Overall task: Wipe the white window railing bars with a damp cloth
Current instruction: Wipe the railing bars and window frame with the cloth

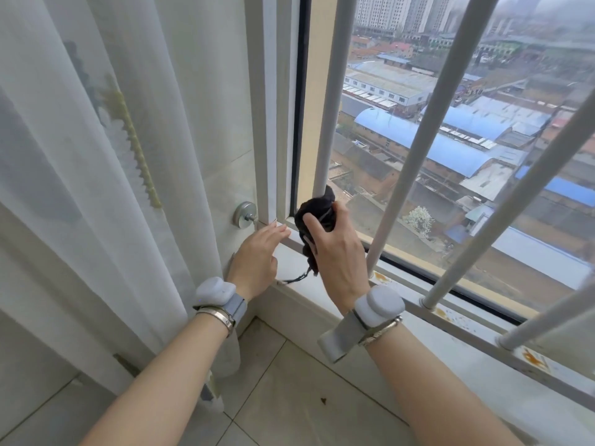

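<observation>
My right hand (338,252) grips a dark, bunched cloth (317,210) wrapped around the lower end of the leftmost white railing bar (331,91). A frayed thread of the cloth hangs down onto the sill. My left hand (257,255) rests flat against the corner of the window frame and the sill (322,294), fingers extended, holding nothing. A second bar (428,123) and a third bar (515,204) slant up to the right of the cloth.
A sheer white curtain (96,156) hangs at the left, next to a round metal knob (245,214) on the wall. Rust spots (534,358) mark the sill at the bar bases. Tiled floor (289,397) lies below. Rooftops show through the glass.
</observation>
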{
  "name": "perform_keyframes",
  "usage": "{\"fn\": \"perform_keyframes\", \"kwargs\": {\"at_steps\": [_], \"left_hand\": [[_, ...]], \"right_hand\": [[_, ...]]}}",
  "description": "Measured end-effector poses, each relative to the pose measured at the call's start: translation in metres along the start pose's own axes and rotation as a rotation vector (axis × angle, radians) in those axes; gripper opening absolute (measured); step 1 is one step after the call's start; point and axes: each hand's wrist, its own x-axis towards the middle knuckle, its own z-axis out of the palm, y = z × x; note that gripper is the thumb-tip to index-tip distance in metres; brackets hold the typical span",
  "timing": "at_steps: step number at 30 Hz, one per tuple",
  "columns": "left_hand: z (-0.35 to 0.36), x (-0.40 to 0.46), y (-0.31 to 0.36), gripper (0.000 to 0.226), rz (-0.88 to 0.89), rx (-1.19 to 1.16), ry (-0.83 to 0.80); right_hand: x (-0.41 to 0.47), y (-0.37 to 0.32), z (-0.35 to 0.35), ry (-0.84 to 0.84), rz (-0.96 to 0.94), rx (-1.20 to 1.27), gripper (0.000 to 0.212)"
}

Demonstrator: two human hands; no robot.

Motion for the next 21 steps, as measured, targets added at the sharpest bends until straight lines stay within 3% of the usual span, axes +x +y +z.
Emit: {"fn": "perform_keyframes", "kwargs": {"at_steps": [7,15,21], "left_hand": [[0.001,0.001,0.005,0.063,-0.028,0.047,-0.005],[-0.003,0.000,0.015,0.060,-0.041,0.104,-0.051],[-0.002,-0.001,0.017,0.060,-0.056,0.129,-0.056]], "right_hand": [[-0.023,0.009,0.029,-0.049,-0.113,-0.289,0.033],[-0.046,0.031,-0.005,-0.201,-0.362,-0.616,0.021],[-0.031,0.020,0.011,-0.265,-0.345,-0.570,0.018]]}}
